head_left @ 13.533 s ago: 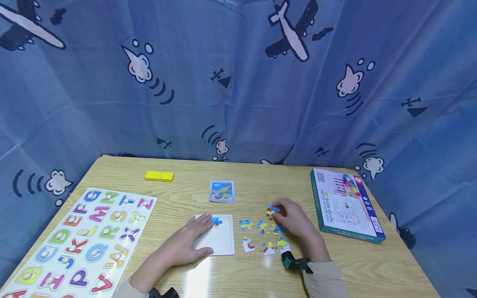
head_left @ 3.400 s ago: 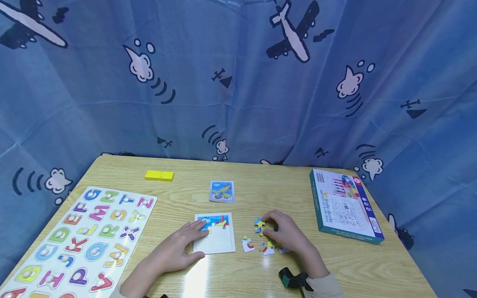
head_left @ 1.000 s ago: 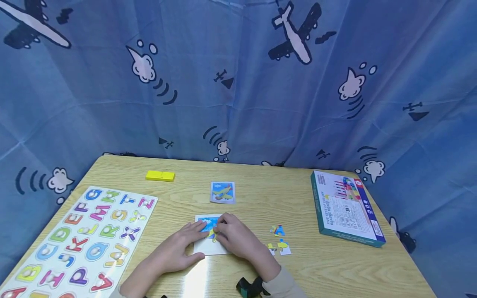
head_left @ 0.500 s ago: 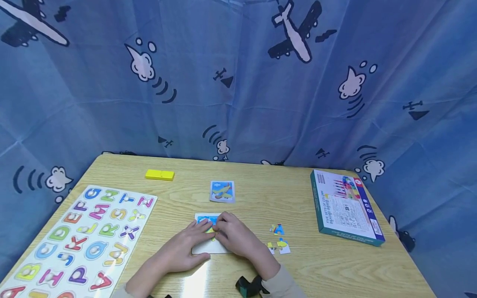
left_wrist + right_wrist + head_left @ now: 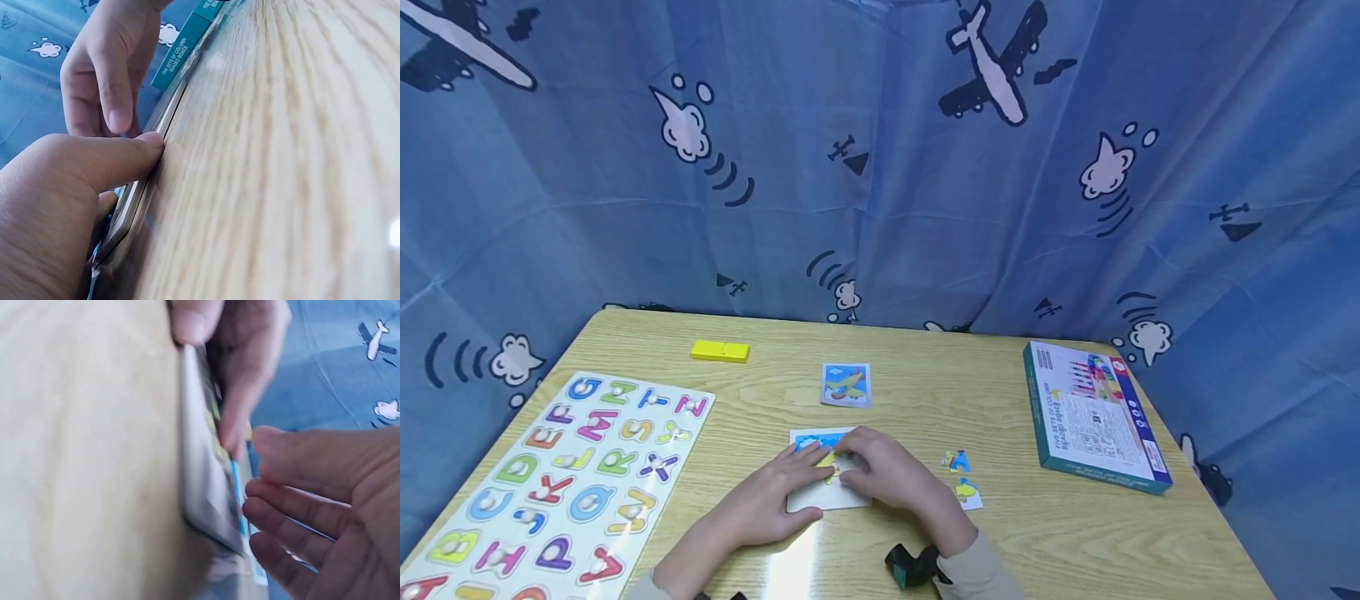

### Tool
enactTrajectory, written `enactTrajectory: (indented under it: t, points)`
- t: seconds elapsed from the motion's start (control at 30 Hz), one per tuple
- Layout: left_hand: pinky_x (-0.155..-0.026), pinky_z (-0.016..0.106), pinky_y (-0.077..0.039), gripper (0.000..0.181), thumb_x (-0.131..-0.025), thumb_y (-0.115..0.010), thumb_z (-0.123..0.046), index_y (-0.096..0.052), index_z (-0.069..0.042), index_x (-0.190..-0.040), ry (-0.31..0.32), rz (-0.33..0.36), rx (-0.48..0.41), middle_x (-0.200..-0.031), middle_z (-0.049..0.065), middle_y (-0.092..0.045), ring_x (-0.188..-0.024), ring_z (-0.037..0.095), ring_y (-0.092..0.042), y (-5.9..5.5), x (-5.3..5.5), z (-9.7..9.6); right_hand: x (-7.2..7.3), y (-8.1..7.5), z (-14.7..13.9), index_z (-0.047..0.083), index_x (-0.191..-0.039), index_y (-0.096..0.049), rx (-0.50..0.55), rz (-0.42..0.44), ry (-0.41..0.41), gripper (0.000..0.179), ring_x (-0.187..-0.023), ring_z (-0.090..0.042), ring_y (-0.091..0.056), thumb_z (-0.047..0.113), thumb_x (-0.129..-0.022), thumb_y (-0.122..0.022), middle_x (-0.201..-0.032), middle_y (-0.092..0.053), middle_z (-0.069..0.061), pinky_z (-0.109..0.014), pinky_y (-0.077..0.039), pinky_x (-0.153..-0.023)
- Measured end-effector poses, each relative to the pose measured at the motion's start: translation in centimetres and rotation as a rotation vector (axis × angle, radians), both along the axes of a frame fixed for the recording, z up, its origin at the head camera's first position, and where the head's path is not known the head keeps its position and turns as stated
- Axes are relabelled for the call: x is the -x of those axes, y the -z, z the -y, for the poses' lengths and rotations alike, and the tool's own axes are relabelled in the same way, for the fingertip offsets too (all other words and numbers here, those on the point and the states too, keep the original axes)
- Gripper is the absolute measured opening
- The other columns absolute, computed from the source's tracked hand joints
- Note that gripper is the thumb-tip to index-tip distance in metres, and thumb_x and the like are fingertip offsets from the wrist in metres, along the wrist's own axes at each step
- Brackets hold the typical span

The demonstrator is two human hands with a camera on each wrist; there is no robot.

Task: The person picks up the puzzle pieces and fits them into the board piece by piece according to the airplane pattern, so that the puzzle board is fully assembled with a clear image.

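In the head view a white puzzle board (image 5: 827, 497) lies on the table, with blue and yellow jigsaw pieces (image 5: 826, 460) along its upper part. My left hand (image 5: 771, 496) rests across the board's left side, fingers stretched over it. In the left wrist view its thumb (image 5: 128, 159) touches the board's edge. Over the board's right side hovers my right hand (image 5: 883, 471), thumb and index finger apart. Nothing shows between its bent fingers (image 5: 290, 515) in the right wrist view. Loose pieces (image 5: 958, 461) and another yellow-and-white piece (image 5: 967, 493) lie right of that arm.
Behind the board lies a small airplane picture card (image 5: 846, 384). A letter board (image 5: 572, 483) covers the left side, with a yellow block (image 5: 720, 351) beyond it. A green-edged box (image 5: 1093, 417) sits at the right, and a blue curtain (image 5: 880, 167) hangs behind.
Since 13.5 seconds ago, several pieces have come onto the board and fewer show at the right. My right hand has moved left to the board; in the last half second its thumb and index finger parted.
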State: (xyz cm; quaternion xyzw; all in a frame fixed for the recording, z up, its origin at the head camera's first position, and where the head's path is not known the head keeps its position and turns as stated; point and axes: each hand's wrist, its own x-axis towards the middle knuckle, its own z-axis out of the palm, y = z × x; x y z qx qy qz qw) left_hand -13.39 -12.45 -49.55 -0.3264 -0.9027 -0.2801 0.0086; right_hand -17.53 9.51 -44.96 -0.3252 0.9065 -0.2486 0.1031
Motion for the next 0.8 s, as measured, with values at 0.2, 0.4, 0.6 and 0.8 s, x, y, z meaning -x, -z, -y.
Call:
enactTrajectory:
  t: [0.2, 0.4, 0.6, 0.8]
  points:
    - [-0.116, 0.044, -0.029, 0.05, -0.087, -0.063, -0.044, -0.06, -0.017, -0.129, -0.009, -0.02, -0.006, -0.146, 0.003, -0.045, -0.139, 0.021, -0.036, 0.0, 0.0, 0.1, 0.5, -1.0, -1.9, 0.008, -0.123, -0.061, 0.045, 0.049, 0.061, 0.037, -0.115, -0.022, -0.057, 0.019, -0.088, -0.067, -0.124, -0.061, -0.005, -0.041, -0.05, -0.097]
    - [-0.116, 0.044, -0.028, 0.051, -0.087, -0.063, -0.044, -0.06, -0.016, -0.129, -0.005, -0.025, -0.009, -0.146, 0.003, -0.045, -0.139, 0.021, -0.036, 0.1, 0.0, 0.1, 0.4, -1.5, -4.3, 0.006, -0.128, -0.057, 0.096, 0.091, 0.122, 0.041, -0.116, -0.026, -0.057, 0.016, -0.089, -0.066, -0.126, -0.059, -0.008, -0.044, -0.051, -0.095]
    - [-0.116, 0.044, -0.029, 0.05, -0.087, -0.063, -0.042, -0.06, -0.014, -0.129, 0.007, -0.038, -0.018, -0.146, 0.004, -0.046, -0.139, 0.022, -0.036, 0.1, -0.1, 0.0, 0.1, -1.4, -7.1, 0.006, -0.127, -0.058, 0.1, 0.09, 0.198, 0.041, -0.115, -0.026, -0.057, 0.016, -0.088, -0.067, -0.126, -0.06, -0.007, -0.045, -0.051, -0.095]
    - [-0.116, 0.044, -0.029, 0.051, -0.088, -0.063, -0.043, -0.06, -0.013, -0.129, 0.01, -0.044, -0.022, -0.145, 0.005, -0.046, -0.138, 0.023, -0.037, 0.1, -0.1, 0.1, -0.3, -1.0, -10.0, 0.007, -0.125, -0.059, 0.09, 0.083, 0.261, 0.039, -0.113, -0.026, -0.059, 0.017, -0.088, -0.067, -0.125, -0.062, -0.005, -0.046, -0.051, -0.095]
